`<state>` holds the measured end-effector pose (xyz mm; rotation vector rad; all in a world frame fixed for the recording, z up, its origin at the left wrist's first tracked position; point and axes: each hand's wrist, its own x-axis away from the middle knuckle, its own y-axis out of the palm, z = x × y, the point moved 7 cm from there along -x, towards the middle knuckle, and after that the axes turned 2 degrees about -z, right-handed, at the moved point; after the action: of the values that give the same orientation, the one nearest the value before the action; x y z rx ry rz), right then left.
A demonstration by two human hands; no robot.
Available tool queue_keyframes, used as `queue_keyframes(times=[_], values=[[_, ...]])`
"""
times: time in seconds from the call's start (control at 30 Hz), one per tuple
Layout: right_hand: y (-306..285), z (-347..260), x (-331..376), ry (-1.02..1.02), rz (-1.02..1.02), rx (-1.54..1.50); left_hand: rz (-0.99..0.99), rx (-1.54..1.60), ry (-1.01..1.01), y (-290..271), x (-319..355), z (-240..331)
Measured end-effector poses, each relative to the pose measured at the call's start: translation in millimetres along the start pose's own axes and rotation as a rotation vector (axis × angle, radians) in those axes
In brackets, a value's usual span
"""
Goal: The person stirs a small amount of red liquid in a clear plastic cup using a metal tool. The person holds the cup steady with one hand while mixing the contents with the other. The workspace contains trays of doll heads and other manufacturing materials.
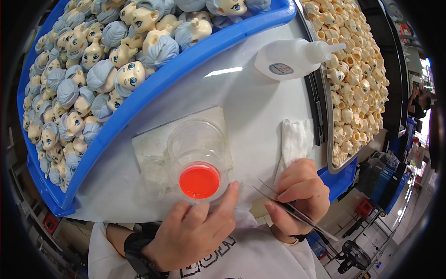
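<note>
Left hand half-curled (can't tell if gripping), clear jar beside, right hand closed around tweezers

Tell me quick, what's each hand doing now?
Left hand: fingers bent, pointer finger out; can't tell if it's holding anything.
Right hand: closed, holding tweezers.

Bottle, perhaps cloth, on pale table

To the right of the right hand, beyond the white desk, a black fan and pale floor show; farther off, bright light glows.
</note>
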<state>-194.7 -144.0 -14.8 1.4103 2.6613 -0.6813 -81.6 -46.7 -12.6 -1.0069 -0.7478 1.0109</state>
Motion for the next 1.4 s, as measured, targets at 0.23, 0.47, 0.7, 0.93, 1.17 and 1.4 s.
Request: queue_keyframes(times=[0.23,0.47,0.7,0.93,1.17,1.4], values=[[-12,2,-1,0.028,0.040,-0.141,0.049,-0.016,-0.053,-3,-1,-1],[-22,-3,2,0.028,0.118,-0.121,0.050,0.035,-0.060,-3,-2,-2],[-1,-8,2,-0.024,0.017,0.178,0.087,0.148,-0.018,-5,2,-3],[1,-12,2,0.002,0.052,0.250,0.098,0.236,0.015,-8,8,-5],[-10,-39,7,-0.146,0.221,0.067,0.248,0.335,0.012,-35,27,-14],[2,-52,2,-0.211,0.217,-0.135,0.417,0.237,-0.357,-67,48,-63]])
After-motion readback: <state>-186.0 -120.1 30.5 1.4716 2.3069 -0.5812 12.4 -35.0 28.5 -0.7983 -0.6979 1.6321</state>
